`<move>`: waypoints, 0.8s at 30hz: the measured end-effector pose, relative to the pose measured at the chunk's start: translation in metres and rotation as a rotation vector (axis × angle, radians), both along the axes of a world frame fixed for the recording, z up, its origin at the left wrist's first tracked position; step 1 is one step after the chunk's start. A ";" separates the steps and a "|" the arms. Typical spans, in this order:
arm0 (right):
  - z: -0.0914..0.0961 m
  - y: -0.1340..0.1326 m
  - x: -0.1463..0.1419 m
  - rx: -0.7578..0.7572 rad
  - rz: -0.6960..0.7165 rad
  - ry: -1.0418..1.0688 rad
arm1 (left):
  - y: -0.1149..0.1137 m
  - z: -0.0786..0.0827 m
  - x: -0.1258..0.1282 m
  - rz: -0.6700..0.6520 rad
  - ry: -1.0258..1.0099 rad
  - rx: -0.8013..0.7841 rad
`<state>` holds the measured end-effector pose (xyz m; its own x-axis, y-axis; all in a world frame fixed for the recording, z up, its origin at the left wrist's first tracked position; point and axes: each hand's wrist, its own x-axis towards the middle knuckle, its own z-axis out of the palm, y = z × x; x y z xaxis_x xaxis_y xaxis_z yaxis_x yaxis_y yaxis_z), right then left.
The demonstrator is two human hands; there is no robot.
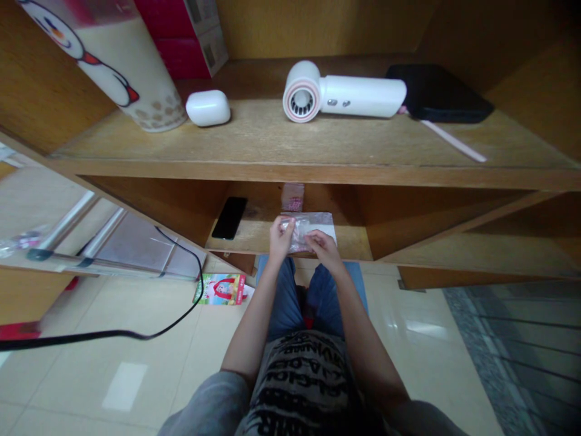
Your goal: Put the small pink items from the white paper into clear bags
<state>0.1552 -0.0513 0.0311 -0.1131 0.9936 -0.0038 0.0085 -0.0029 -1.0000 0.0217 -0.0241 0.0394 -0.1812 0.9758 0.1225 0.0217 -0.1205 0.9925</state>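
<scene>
At the front of the lower shelf, my left hand (281, 237) is closed on the left edge of a clear plastic bag (299, 234). My right hand (323, 245) has its fingers pinched at the bag's right side. What lies inside the bag is too small to make out. Beneath and behind it is a flat sheet (324, 223), partly white and partly covered in clear film. Just beyond lies a small clear packet of pink bits (293, 197). A black phone (229, 218) rests on the shelf to the left of my hands.
The upper shelf holds a bubble tea cup (136, 72), a white earbud case (208, 108), a white handheld fan (345, 95) and a black flat case (438, 94). A black cable (136, 334) hangs at left. A colourful packet (221, 289) lies on the floor.
</scene>
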 end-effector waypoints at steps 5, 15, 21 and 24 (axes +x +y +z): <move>-0.002 0.034 -0.001 -0.013 -0.142 0.049 | 0.011 -0.020 -0.018 0.035 -0.059 0.005; 0.002 0.148 -0.008 0.129 -0.222 -0.162 | 0.011 -0.044 -0.032 0.118 -0.018 0.010; 0.001 0.156 -0.019 0.139 -0.235 -0.477 | 0.011 -0.047 -0.033 0.112 -0.031 0.003; 0.006 0.152 -0.023 0.125 -0.254 -0.588 | 0.011 -0.048 -0.034 0.094 -0.018 0.004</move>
